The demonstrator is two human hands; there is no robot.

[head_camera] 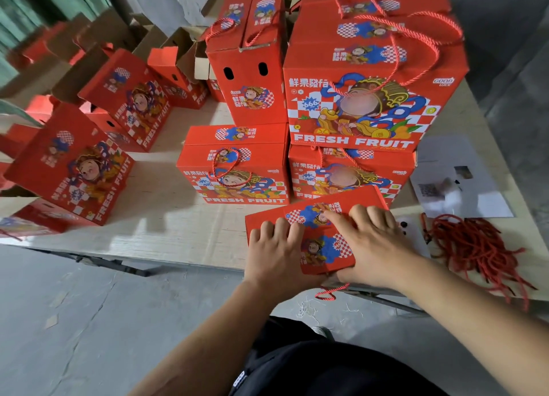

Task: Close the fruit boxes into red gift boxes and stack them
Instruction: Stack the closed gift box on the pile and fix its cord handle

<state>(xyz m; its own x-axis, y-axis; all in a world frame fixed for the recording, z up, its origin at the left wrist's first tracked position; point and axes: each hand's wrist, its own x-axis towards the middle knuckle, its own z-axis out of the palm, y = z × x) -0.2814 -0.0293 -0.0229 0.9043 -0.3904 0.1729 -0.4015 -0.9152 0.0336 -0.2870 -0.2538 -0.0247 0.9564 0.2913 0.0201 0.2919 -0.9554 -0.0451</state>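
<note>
Under both hands, L hand (274, 247) & R hand (371, 241), red box (320, 238) pressed flat.

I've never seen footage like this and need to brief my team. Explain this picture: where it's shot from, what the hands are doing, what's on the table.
There is no machine here. A camera worn on a person's head looks down at their two bare hands. The left hand and right hand both press on the top flaps of a red box at the near edge of the table, apparently closing it. Behind it stand finished boxes with rope handles, some stacked two high. More boxes lie to the left, with open ones behind. At the right are loose red ropes and a paper sheet.
</note>
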